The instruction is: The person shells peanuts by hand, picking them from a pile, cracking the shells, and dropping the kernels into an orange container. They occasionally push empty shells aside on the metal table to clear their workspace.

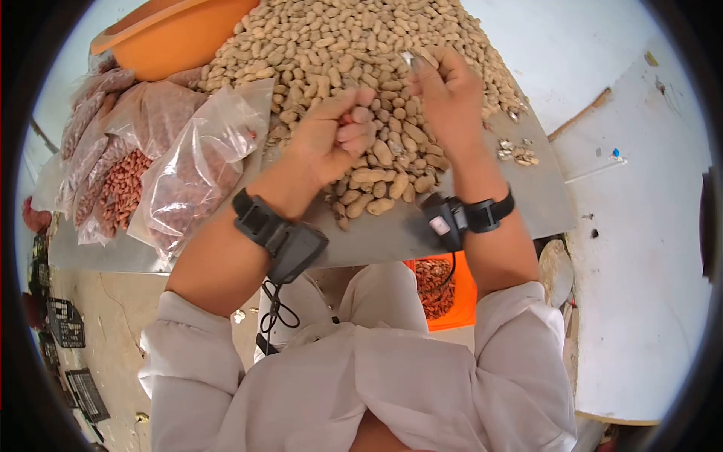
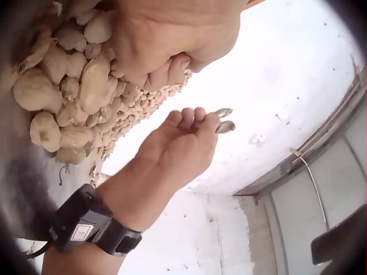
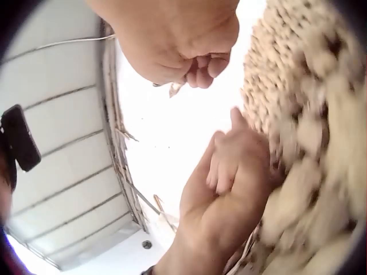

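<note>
Over a heap of unshelled peanuts [image 1: 376,151], my right hand [image 1: 452,98] pinches a split peanut shell [image 2: 225,121] between thumb and forefinger. The shell's two pale halves stand apart in the left wrist view. To its left, my left hand [image 1: 331,135] has its fingers curled inward above the near part of the heap. A reddish peanut kernel [image 1: 346,119] shows between those fingers, mostly hidden by them. The two hands are apart from each other.
Clear plastic bags [image 1: 192,169] of red kernels lie left on the grey table [image 1: 361,245]. An orange basin [image 1: 169,38] stands behind them. Bits of broken shell [image 1: 518,153] lie to the right. Below the table edge, an orange container [image 1: 461,301] holds reddish pieces.
</note>
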### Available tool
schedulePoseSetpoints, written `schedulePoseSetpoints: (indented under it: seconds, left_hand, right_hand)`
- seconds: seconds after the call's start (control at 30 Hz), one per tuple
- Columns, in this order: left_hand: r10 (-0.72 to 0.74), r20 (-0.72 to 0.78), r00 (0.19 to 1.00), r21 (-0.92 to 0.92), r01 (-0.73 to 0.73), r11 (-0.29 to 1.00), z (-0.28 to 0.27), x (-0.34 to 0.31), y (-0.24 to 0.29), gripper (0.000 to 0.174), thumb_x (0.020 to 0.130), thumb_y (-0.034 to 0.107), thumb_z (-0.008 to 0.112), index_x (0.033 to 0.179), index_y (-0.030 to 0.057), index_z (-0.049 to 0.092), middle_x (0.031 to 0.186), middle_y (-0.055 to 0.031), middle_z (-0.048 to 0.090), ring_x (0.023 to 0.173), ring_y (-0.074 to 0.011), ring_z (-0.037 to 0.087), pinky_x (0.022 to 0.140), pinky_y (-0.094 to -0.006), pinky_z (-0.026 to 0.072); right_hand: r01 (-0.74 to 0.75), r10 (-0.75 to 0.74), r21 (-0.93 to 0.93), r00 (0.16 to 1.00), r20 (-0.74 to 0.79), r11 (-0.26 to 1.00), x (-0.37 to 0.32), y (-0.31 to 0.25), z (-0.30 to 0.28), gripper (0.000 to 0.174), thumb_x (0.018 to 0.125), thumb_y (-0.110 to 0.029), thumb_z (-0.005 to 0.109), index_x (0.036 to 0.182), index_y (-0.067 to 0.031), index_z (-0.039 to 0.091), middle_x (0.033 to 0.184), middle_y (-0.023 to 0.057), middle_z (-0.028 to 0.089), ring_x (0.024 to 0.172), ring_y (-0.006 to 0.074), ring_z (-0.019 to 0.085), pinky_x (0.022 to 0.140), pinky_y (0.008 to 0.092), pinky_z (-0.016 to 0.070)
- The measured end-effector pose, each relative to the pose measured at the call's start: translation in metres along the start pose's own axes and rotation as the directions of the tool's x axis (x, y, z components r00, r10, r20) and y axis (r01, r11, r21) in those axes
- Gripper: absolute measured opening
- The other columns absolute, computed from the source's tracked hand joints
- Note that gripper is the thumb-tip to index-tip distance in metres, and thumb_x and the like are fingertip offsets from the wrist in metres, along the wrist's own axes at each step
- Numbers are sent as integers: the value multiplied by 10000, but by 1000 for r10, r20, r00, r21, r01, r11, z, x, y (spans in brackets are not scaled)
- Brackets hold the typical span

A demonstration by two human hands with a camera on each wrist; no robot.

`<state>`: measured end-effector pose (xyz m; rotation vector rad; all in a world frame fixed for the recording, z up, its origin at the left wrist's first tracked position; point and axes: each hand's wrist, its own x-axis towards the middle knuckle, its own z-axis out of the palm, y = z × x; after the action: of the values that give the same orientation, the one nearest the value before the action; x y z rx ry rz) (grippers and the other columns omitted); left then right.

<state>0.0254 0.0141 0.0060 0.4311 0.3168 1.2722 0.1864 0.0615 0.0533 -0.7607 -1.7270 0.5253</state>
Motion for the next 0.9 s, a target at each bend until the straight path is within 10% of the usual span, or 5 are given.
schedulePoseSetpoints:
  seconds: [0.2, 0.4, 0.6, 0.9]
  left_hand:
    - [138, -17, 990, 98, -136, 986, 3, -4, 5, 183, 929, 158, 485, 994, -3, 542, 647, 7, 482, 482, -68, 345, 404, -193, 277]
    - [184, -76, 980, 204, -166, 965, 9, -6, 1, 199, 908, 132, 501, 1038, -14, 537, 642, 16, 470, 488, -63, 345, 416, -193, 276]
    - [154, -60, 986, 176, -141, 974, 7, -5, 0, 228, 916, 150, 505, 1072, -14, 532, 668, 6, 475, 486, -63, 334, 427, -190, 275]
    - [153, -24, 988, 166, -147, 975, 2, -5, 6, 193, 917, 141, 498, 1033, -7, 539, 652, 15, 463, 494, -62, 346, 421, -187, 277]
  right_hand:
    - [-6, 196, -688, 960, 198, 726, 6, 48, -115, 153, 814, -107, 533, 917, -48, 631, 811, 169, 633, 779, 320, 608, 697, 381, 475]
    - [105, 527, -940, 805, 272, 325, -6, 65, -180, 245, 739, -21, 527, 956, -51, 638, 874, 184, 631, 883, 350, 592, 757, 404, 466]
    - [177, 316, -701, 798, 513, 690, -2, 49, -141, 253, 717, -1, 543, 953, -32, 628, 955, 170, 619, 895, 316, 590, 753, 367, 467]
    - [388, 291, -763, 758, 583, 517, 13, 96, -115, 173, 696, -34, 596, 862, -19, 643, 905, 171, 620, 861, 344, 587, 739, 393, 472]
